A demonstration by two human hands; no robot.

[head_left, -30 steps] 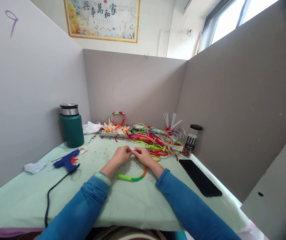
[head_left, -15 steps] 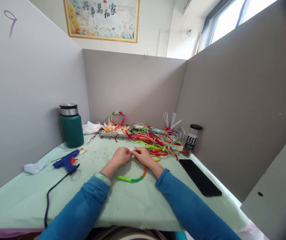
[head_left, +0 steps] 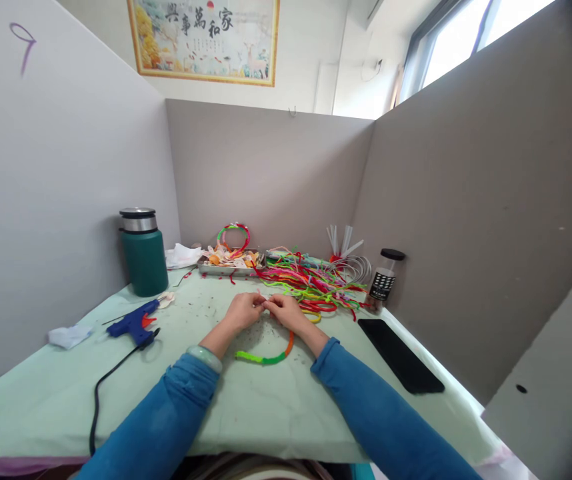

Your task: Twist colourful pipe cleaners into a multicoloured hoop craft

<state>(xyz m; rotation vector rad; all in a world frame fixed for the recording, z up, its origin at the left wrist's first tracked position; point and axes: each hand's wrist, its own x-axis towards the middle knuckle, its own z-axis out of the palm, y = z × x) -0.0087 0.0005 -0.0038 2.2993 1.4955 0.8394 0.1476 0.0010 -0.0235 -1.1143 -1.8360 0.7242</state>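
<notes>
My left hand (head_left: 243, 311) and my right hand (head_left: 287, 312) meet at the middle of the green cloth, fingertips pinched together. Between them is a small pale pink piece, mostly hidden by the fingers. A curved strip (head_left: 272, 361), light green, darker green and orange, lies on the cloth below the hands; its orange end passes beside my right hand. Just behind my right hand spreads a pile of colourful fuzzy stems (head_left: 316, 277). Beyond my left hand stands a metal tray (head_left: 231, 271) of small orange and white pieces, a colourful ring (head_left: 234, 239) resting on it.
At the left are a green bottle (head_left: 145, 260), a blue glue gun (head_left: 133, 323) with a black cord, and white tissue (head_left: 69, 336). A black phone (head_left: 400, 355) and a black-lidded jar (head_left: 385, 281) are at the right. Grey partitions (head_left: 271, 173) surround the table.
The fingertips have shifted slightly around the small pale piece, which now shows a little differently between them. The curved strip has not visibly moved.
</notes>
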